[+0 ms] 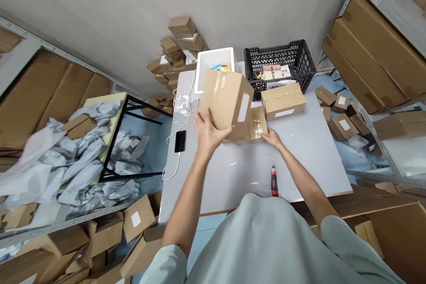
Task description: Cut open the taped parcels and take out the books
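Note:
My left hand (209, 131) grips the near left part of a tall cardboard box (219, 100), thumb spread along its bottom edge. The box is tilted, with clear tape over its top and a white label on its right side. My right hand (273, 136) is closed on the near corner of a smaller taped cardboard box (257, 120), which rests on the table. Part of another box surface shows under the tall box, largely hidden by it. A longer cardboard box (283, 103) with shiny tape and a label sits just beyond my right hand.
On the white table (233, 186) lie a red and black utility knife (274, 182) and a phone (180, 141) on a white cable. At the back stand a white foam bin (216, 57) and a black plastic crate (279, 55) holding packets. Boxes and shelves surround the table.

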Tool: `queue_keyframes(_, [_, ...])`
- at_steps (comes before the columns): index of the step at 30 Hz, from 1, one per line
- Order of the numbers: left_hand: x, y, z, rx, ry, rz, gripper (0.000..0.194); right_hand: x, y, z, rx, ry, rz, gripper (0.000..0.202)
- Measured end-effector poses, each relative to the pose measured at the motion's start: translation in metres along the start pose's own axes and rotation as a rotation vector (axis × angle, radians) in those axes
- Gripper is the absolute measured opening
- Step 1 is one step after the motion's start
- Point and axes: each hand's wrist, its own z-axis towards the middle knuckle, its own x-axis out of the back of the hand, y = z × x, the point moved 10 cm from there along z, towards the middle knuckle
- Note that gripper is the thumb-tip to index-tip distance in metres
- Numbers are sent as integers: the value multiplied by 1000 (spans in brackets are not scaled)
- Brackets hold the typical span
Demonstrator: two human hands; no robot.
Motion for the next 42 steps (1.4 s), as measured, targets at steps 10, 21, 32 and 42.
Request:
queue_keyframes(10, [-81, 68, -15, 283, -317, 193, 133, 172, -37, 136, 395, 3, -744, 135])
queue_keyframes(21, [-82, 56, -11, 323, -345, 187, 136, 170, -32, 224, 287, -313, -1051, 133])
queue_keyframes(32, [-88, 56, -5, 214, -258, 143, 141, 198, 6, 137, -86, -125, -821, 153])
queue_keyframes(42, [-76, 70, -11, 162, -104, 125, 128, 162, 39, -1, -453, 249, -555, 137])
